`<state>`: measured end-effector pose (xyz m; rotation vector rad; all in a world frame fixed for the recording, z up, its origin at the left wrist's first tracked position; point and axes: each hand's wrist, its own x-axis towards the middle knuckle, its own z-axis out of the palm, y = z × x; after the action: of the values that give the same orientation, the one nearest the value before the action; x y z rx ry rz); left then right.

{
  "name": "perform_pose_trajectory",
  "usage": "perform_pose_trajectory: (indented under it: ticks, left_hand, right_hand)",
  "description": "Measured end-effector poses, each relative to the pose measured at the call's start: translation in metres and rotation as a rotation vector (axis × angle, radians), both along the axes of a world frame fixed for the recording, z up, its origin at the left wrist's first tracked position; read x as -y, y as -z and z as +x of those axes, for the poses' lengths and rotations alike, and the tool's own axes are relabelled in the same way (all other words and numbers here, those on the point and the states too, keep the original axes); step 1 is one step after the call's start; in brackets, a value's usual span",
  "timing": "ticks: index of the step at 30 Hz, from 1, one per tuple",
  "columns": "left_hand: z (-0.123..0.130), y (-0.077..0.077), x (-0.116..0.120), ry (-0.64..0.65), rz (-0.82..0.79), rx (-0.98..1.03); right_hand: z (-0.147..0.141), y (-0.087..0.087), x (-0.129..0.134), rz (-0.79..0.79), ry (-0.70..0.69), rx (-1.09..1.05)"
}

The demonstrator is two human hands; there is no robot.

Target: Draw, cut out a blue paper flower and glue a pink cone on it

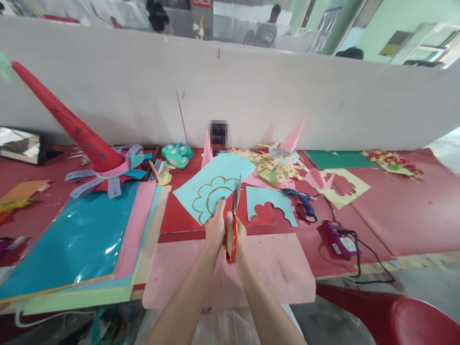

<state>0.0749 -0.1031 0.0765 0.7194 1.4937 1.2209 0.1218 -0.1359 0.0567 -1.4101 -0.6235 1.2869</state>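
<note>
My left hand (215, 224) is closed on the lower edge of a light blue paper sheet (230, 165), thumb on top. A scalloped flower outline with an inner curve is drawn on the sheet in brown. My right hand (237, 235) grips orange-handled scissors (235, 201), the blades pointing up and away at the sheet's right side. The blades look nearly closed; whether paper lies between them I cannot tell. To the right lies a light blue offcut (287, 201) with scalloped cut-outs, on red card.
A glue gun (304, 201) and a purple power box (339, 238) with black cable lie right. Left stand a red cone (75, 124) and stacked coloured sheets (82, 235). A pink cone (293, 136) with paper strips stands behind. A red chair (420, 316) is lower right.
</note>
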Motion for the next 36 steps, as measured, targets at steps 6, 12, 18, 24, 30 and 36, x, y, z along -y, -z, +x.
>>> perform_pose_trajectory:
  ticks: [6, 12, 18, 24, 30, 36]
  left_hand:
    - [0.004, -0.009, -0.008, -0.11, 0.085, 0.083]
    - [-0.004, -0.013, -0.008, 0.076, -0.041, -0.124]
    - [-0.003, -0.018, -0.005, 0.141, 0.109, -0.278]
    - [-0.001, -0.018, 0.0, 0.196, -0.252, -0.289]
    - [0.001, -0.015, 0.0, 0.135, -0.059, -0.303]
    - [0.004, -0.019, -0.002, 0.102, 0.0, -0.311]
  right_hand:
    - [-0.001, 0.002, 0.002, -0.025, 0.007, -0.019]
    - [0.004, 0.008, 0.009, 0.114, -0.054, 0.032]
    - [0.011, 0.013, 0.01, 0.226, -0.139, 0.021]
    - [0.014, 0.003, 0.012, 0.179, -0.104, 0.05]
    - [0.011, 0.007, 0.008, 0.149, -0.061, 0.046]
    - [0.006, 0.003, 0.006, 0.12, 0.01, 0.089]
